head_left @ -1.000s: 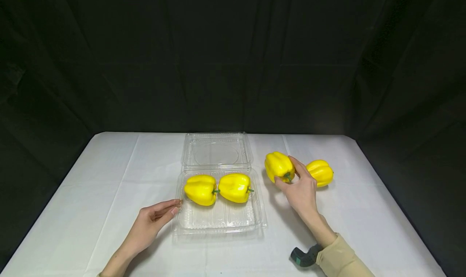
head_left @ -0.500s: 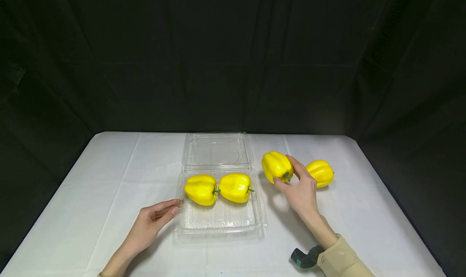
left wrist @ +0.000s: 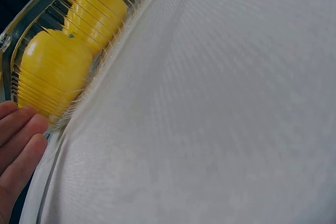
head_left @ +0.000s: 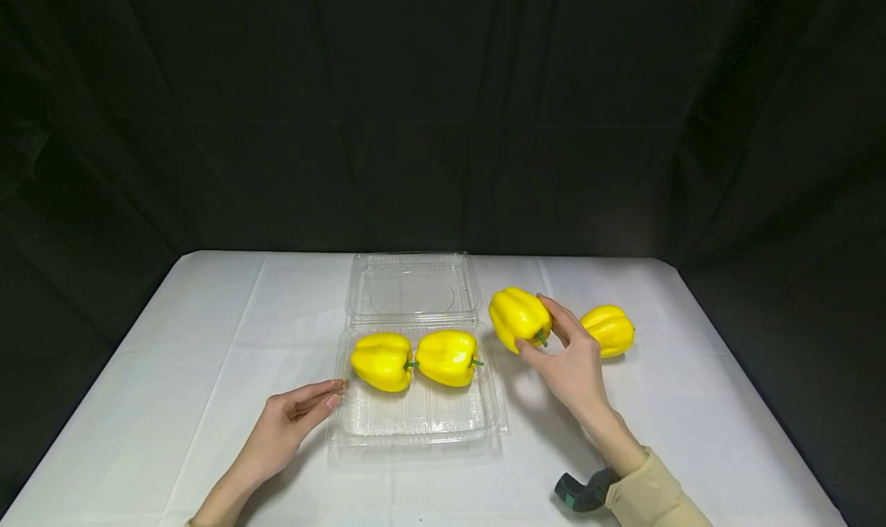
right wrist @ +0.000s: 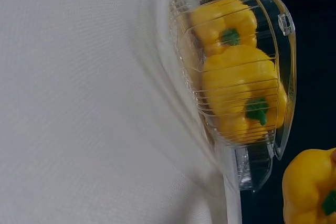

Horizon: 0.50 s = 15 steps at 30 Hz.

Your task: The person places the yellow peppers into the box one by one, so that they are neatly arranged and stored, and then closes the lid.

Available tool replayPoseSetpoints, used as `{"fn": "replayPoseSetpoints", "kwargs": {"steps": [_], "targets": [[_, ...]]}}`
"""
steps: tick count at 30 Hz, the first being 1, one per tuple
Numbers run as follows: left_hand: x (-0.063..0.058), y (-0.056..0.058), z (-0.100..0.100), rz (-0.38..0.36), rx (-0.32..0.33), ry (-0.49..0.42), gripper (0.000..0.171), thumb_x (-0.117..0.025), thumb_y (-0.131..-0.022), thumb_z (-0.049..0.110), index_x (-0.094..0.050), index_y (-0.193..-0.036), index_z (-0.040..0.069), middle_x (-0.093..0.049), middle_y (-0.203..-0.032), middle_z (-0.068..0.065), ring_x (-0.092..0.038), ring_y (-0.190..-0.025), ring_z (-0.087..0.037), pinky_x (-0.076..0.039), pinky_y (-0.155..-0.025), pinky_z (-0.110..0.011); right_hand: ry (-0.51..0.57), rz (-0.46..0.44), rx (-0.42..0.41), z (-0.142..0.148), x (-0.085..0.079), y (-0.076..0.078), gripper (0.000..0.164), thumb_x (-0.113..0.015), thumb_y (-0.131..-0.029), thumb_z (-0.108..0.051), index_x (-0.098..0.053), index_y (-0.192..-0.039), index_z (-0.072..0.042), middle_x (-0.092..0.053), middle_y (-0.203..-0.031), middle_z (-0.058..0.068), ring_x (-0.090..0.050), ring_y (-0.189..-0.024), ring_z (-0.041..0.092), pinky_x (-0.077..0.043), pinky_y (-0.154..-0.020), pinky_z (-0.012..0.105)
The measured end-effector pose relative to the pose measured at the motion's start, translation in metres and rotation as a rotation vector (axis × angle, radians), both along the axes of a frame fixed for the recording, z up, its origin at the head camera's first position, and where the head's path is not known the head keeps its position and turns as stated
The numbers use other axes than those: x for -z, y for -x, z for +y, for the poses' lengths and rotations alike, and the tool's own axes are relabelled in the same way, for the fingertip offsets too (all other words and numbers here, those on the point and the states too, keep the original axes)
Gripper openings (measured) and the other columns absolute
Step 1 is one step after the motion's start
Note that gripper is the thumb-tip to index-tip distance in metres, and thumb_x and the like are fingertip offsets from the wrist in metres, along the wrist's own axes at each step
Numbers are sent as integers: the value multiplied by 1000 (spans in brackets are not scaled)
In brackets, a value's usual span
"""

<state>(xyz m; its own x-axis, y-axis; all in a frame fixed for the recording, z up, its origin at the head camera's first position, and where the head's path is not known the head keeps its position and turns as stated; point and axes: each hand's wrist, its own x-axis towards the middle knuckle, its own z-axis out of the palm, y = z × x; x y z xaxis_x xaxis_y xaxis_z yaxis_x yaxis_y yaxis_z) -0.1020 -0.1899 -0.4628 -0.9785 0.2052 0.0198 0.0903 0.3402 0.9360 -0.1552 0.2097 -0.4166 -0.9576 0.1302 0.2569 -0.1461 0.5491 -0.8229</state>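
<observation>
My right hand (head_left: 569,361) grips a yellow bell pepper (head_left: 515,317) by its stem end, between thumb and fingers. It is held off the table, just right of a clear plastic clamshell container (head_left: 415,432). Two more yellow peppers lie in the container's far half, a left one (head_left: 381,363) and a right one (head_left: 446,358), stems to the right. At the container's left rim, my left hand (head_left: 280,427) pinches the edge with its fingertips. The left wrist view has those fingers (left wrist: 23,135) against the ribbed wall; the thumb is out of that view.
Another yellow pepper (head_left: 609,331) lies on the white-covered table behind my right hand. The container's lid (head_left: 411,285) is folded back flat, away from me. A dark curved device (head_left: 581,492) is at my right wrist. Black curtains (head_left: 443,119) enclose the table.
My right hand has moved slightly left with its pepper, closer to the container. The left hand and the peppers in the container have stayed put.
</observation>
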Motion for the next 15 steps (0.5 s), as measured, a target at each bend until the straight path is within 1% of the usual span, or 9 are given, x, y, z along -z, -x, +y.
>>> {"fn": "replayPoseSetpoints", "kwargs": {"steps": [6, 12, 15], "targets": [[0, 0, 0, 2, 2, 4, 35, -64, -99, 30, -67, -129, 12, -69, -127, -1, -67, -110, -8, -52, -92, -19, -2, 27, -14, 0, -1, -1, 70, -82, -80, -11, -53, -144, -10, -52, -146, 9, -52, -134, 28, -42, -111, 36], [1, 0, 0, 5, 0, 11, 35, -64, -99, 30, -67, -129, 12, -69, -127, -1, -68, -109, -8, -53, -91, -19, 11, 49, -30, -3, -4, -3, 71, -83, -78, -9, -53, -143, -8, -51, -145, 6, -50, -135, 24, -41, -110, 28], [1, 0, 0, 5, -2, 10, 35, -64, -99, 30, -68, -128, 12, -69, -127, -1, -68, -108, -8, -53, -91, -19, 32, 52, -41, -4, -5, -3, 71, -83, -78, -7, -54, -143, -6, -50, -143, 5, -50, -135, 25, -40, -111, 27]]}}
